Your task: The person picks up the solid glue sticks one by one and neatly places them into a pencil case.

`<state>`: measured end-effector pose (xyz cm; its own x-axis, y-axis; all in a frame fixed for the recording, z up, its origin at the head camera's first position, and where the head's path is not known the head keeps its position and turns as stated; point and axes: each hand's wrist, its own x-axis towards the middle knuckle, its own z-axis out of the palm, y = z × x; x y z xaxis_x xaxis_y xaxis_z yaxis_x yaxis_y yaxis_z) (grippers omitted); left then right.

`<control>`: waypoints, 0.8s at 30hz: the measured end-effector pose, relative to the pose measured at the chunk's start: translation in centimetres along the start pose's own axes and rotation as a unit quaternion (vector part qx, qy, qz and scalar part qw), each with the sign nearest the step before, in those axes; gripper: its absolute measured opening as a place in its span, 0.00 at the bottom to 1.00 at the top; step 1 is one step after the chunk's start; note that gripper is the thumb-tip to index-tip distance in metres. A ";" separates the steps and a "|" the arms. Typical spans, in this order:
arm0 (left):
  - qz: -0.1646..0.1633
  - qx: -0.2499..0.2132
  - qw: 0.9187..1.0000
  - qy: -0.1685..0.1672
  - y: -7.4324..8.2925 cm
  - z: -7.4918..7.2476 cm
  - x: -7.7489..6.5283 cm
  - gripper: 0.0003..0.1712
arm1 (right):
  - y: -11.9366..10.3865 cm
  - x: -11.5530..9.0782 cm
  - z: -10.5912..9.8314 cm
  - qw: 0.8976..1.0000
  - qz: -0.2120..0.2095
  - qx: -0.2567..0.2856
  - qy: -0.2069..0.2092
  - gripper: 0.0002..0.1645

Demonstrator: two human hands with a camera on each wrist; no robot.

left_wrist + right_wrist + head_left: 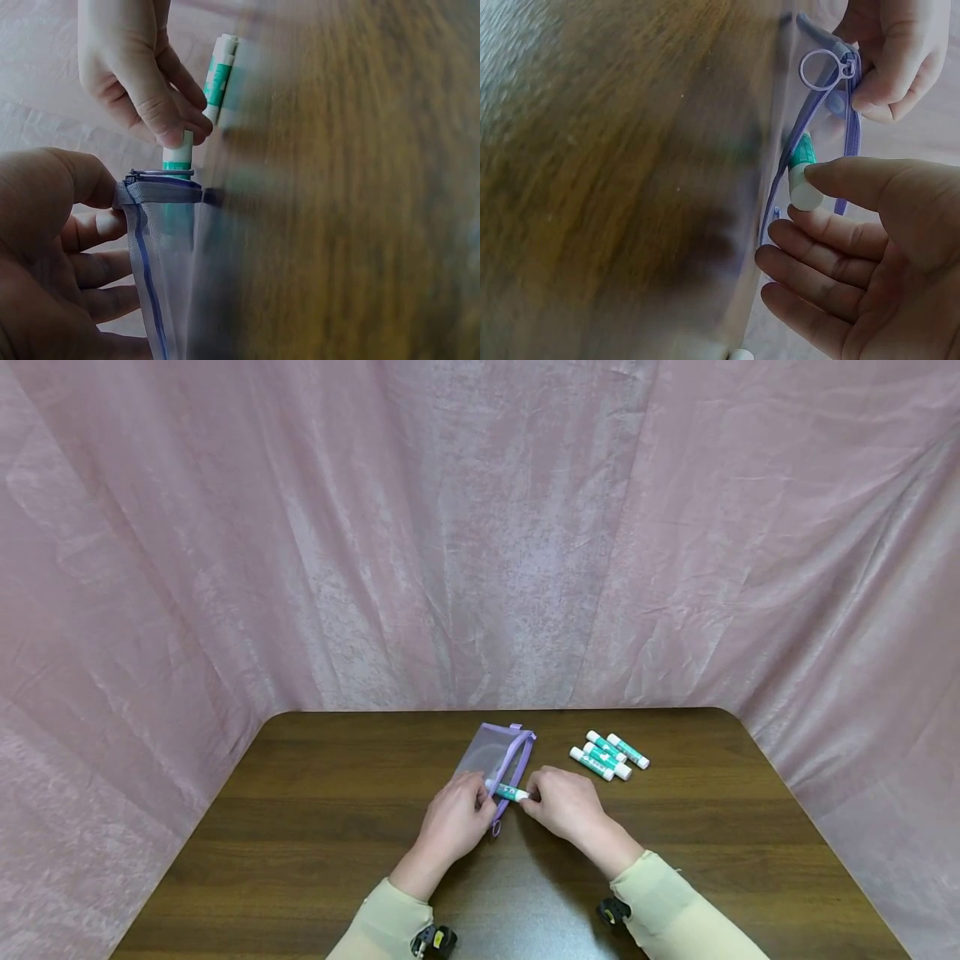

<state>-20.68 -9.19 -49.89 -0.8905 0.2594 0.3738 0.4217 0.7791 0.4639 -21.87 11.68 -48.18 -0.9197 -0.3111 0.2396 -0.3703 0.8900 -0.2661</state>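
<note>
A purple mesh zipper pouch (486,752) lies on the table with its zipped side unzipped and facing right. My left hand (456,814) pinches the pouch by the edge of its opening, thumb and index finger on the fabric in the left wrist view. Between thumb and fingers, my right hand (564,802) holds the white end of a green-and-white glue stick (804,169). The stick's far end is inside the pouch mouth, showing through the mesh in the left wrist view. A purple ring pull (821,70) hangs at the near end of the zipper.
Several more green-and-white glue sticks (607,761) lie grouped on the brown wooden table (315,827), right of the pouch and beyond my right hand. A pink curtain (465,543) hangs behind the table's far edge.
</note>
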 end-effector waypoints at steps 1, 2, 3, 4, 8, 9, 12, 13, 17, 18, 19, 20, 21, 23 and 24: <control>-0.002 -0.001 1.000 -0.002 0.0 0.0 0.0 0.15 | 0.0 0.0 0.0 1.000 -0.002 0.000 0.002 0.12; -0.004 -0.002 1.000 -0.004 0.0 0.0 0.0 0.15 | 0.0 0.0 0.1 1.000 -0.005 0.000 0.003 0.13; -0.006 -0.003 1.000 -0.006 0.0 0.0 -0.1 0.15 | 0.0 0.1 0.2 1.000 -0.007 0.000 0.005 0.13; -0.007 -0.004 1.000 -0.008 0.1 0.0 -0.1 0.15 | 0.0 0.1 0.2 1.000 -0.008 0.001 0.006 0.13; -0.006 -0.004 1.000 -0.006 0.0 0.0 -0.1 0.15 | -0.1 0.2 0.4 1.000 -0.012 0.002 0.006 0.15; -0.006 -0.003 1.000 -0.005 0.0 0.1 -0.1 0.15 | -0.1 0.2 0.5 1.000 -0.013 0.003 0.007 0.15; -0.006 -0.004 1.000 -0.006 0.0 0.1 -0.1 0.15 | -0.2 0.2 0.5 1.000 -0.015 0.007 0.005 0.15; -0.006 -0.005 1.000 -0.007 0.0 0.1 -0.1 0.15 | -0.2 0.2 0.5 1.000 -0.015 0.009 0.004 0.16; -0.010 -0.009 1.000 -0.012 0.0 0.0 -0.1 0.14 | -0.4 0.4 0.6 1.000 -0.020 0.014 0.000 0.18; -0.012 -0.011 1.000 -0.014 -0.1 0.0 0.0 0.14 | -0.4 0.5 0.6 1.000 -0.020 0.015 -0.001 0.18; -0.013 -0.012 1.000 -0.015 0.0 0.0 0.0 0.14 | -0.5 0.5 0.7 1.000 -0.021 0.015 -0.002 0.18; -0.015 -0.014 1.000 -0.018 0.0 0.0 0.0 0.14 | -0.5 0.5 0.8 1.000 -0.022 0.015 -0.002 0.18; -0.016 -0.015 1.000 -0.019 -0.1 0.0 0.0 0.14 | -0.5 0.6 0.8 1.000 -0.022 0.015 -0.003 0.18; -0.017 -0.018 0.999 -0.021 -0.1 -0.1 0.0 0.13 | -0.5 0.7 1.0 1.000 -0.022 0.015 -0.004 0.18; -0.017 -0.019 0.999 -0.021 -0.1 0.0 0.0 0.13 | -0.5 0.7 1.0 1.000 -0.023 0.016 -0.005 0.18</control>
<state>-20.69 -9.31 -49.92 -0.9102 0.2578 0.3243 0.3972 0.7654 0.5063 -22.48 10.65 -48.85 -0.9031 -0.3539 0.2431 -0.4151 0.8643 -0.2841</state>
